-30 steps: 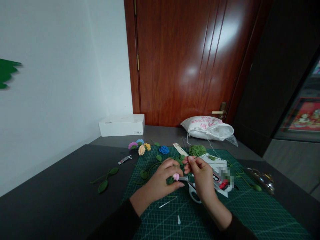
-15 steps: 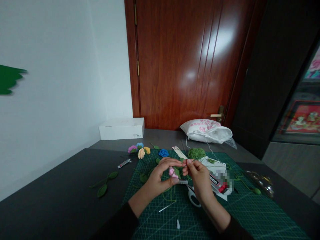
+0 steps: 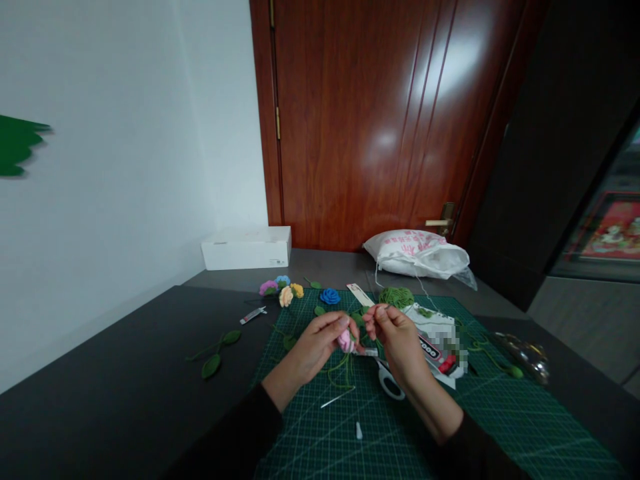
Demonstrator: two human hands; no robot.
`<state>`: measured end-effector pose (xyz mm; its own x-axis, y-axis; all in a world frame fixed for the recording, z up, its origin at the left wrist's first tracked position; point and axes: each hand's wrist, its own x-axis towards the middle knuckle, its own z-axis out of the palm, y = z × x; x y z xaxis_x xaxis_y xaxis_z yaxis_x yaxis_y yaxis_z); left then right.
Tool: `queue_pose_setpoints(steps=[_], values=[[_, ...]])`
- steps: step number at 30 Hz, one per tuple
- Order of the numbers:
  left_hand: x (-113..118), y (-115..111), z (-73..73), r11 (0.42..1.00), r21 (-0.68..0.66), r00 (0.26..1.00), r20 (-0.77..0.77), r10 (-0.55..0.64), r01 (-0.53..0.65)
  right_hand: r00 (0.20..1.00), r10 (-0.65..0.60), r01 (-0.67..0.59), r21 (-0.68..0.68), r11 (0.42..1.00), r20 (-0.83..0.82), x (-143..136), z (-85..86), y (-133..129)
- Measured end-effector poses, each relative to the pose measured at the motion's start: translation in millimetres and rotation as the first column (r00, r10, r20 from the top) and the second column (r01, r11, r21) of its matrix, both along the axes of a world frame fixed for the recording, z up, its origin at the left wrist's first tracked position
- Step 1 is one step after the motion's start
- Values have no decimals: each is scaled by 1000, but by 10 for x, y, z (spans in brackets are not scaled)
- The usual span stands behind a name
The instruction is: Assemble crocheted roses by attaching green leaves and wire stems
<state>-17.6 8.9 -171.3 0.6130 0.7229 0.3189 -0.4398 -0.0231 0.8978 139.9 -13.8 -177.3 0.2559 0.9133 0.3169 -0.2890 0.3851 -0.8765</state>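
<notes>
A small pink crocheted flower [image 3: 346, 341] with a bit of green is held in the fingers of my left hand [image 3: 320, 343], above the green cutting mat [image 3: 400, 440]. Close by on its right, my right hand [image 3: 393, 333] has thumb and index finger pinched together; what they hold is too small to name. White-handled scissors [image 3: 391, 383] lie under and between the hands. Green yarn strands [image 3: 340, 373] hang or lie below my left hand. Nearer the front are a thin metal needle [image 3: 337, 398] and a small white cap [image 3: 359, 431].
Behind the hands lie a blue flower [image 3: 330, 296], several other flowers [image 3: 285, 295] and a green yarn ball [image 3: 396, 297]. A glue tube [image 3: 253, 315] and green leaves [image 3: 211, 365] are at left. A white box [image 3: 246, 249] and a white bag [image 3: 415, 253] stand at the back.
My left hand's fingers have closed in around the pink flower, and a small gap now separates the hands. The view has tilted slightly, so the table items appear a little higher.
</notes>
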Motion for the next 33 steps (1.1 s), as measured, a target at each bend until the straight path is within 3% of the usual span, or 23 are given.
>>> queue_pose_setpoints(steps=[5, 9, 11, 15, 20, 24, 28, 30, 33], values=[[-23, 7, -6, 997, -45, 998, -15, -62, 61, 991, -23, 24, 0, 1000, 128, 17, -45, 47], [-109, 76, 26, 997, -72, 999, 0, -41, 41, 939, -32, 39, -15, 999, 344, 180, -72, 118], [-173, 139, 47, 996, -78, 998, 49, 35, -31, 873, -35, 56, -28, 998, 487, 294, -103, 133], [-265, 247, 54, 979, -95, 968, 157, 195, -181, 662, 13, 61, -72, 996, 750, 415, -228, 116], [-251, 227, 42, 973, -92, 957, 183, 224, -210, 493, 88, 39, -123, 992, 866, 355, -380, 101], [-226, 105, 104, 986, -56, 967, 193, 165, -157, 492, 73, 69, -122, 990, 868, 368, -414, 126], [-197, -93, 137, 998, 13, 982, 181, 54, -58, 578, 70, 111, -163, 980, 813, 312, -364, 279], [-171, -184, 117, 987, 102, 978, 155, -136, 121, 614, 156, 42, -229, 972, 774, 143, -314, 417], [-148, -260, 76, 944, 206, 955, 91, -281, 258, 615, 334, -110, -342, 933, 714, -327, -260, 662]])
